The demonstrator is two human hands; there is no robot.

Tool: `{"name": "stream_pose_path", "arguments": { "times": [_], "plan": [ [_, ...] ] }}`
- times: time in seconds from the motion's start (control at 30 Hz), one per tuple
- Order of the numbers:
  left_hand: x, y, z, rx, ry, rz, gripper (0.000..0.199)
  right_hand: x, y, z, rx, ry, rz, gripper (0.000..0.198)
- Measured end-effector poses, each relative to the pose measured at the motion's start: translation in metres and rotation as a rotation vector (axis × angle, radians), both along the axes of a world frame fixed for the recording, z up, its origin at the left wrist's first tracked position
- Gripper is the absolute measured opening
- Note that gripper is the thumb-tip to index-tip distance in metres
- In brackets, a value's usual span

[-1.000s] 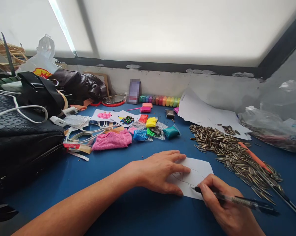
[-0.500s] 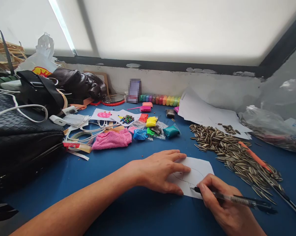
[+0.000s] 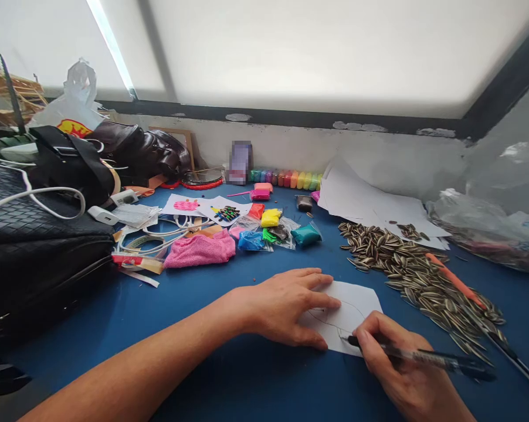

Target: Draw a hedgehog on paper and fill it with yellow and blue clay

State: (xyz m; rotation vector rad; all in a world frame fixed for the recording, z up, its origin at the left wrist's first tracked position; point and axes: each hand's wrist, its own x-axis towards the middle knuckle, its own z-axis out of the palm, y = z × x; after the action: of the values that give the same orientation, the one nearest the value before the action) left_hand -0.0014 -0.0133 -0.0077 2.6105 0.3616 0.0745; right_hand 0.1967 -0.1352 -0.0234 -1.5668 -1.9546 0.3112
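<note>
A small white sheet of paper point(image 3: 356, 296) lies on the blue table, bearing thin drawn lines, part of them covered by my fingers. My left hand point(image 3: 293, 305) rests with fingers spread over the sheet's left side, pressing on it and holding nothing. In my right hand point(image 3: 394, 357) is a black pen point(image 3: 427, 356), pinched between thumb and fingers. Its tip touches the paper near the lower edge, beside a short drawn stroke. Just right of the sheet spreads a heap of striped sunflower seeds point(image 3: 392, 258).
An orange-handled tool point(image 3: 455, 281) lies across the seeds. Behind them are white sheets point(image 3: 356, 196) and a plastic bag point(image 3: 493, 228). Bagged coloured clay point(image 3: 306, 234), a pink cloth point(image 3: 200, 248) and two decorated papers point(image 3: 183, 204) sit further back. A black bag point(image 3: 40, 246) stands at left.
The pen tip has shifted very slightly to the right and down, with the short line by it a little longer. My left hand stays in place.
</note>
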Motion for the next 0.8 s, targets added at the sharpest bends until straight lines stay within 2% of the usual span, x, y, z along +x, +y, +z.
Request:
{"name": "stream_pose_path", "arguments": {
  "times": [0.2, 0.8],
  "plan": [
    [-0.0003, -0.0004, 0.0011, 0.005, 0.008, 0.005, 0.065, 0.0009, 0.0014, -0.0001, 0.058, -0.018, -0.005, 0.030],
    [-0.0004, -0.0001, 0.0006, 0.012, 0.001, 0.000, 0.065, -0.0004, 0.0022, 0.0024, 0.052, 0.060, -0.058, 0.030]
  ]
}}
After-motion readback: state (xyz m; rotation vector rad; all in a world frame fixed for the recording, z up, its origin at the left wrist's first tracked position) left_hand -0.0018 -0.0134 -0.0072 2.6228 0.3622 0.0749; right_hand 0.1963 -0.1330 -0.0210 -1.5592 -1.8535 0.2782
